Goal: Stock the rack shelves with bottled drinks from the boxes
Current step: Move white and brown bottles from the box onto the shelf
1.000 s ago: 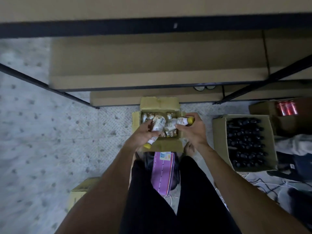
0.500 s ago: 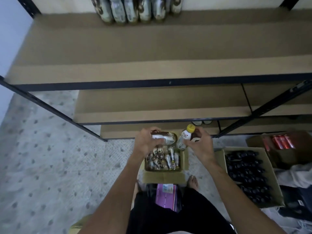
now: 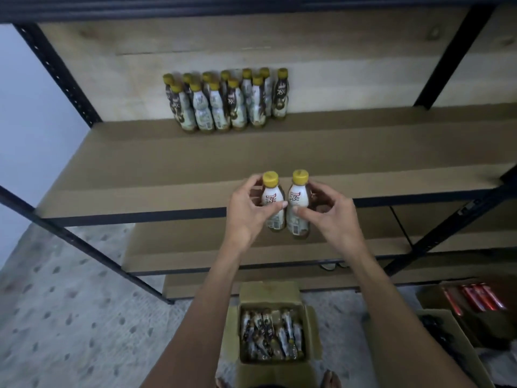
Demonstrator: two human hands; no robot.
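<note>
Two bottles, upright, side by side: left hand [image 3: 246, 211] grips one [image 3: 272, 201], right hand [image 3: 328, 217] the other [image 3: 298, 204]; shelved bottle group [image 3: 226, 103] stands ahead, slightly left, on the shelf [image 3: 167, 163].

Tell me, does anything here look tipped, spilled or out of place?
Nothing stands out. The shelved bottles stand upright together; the left hand and right hand hold the left bottle and right bottle upright; the box looks neatly packed.
</note>
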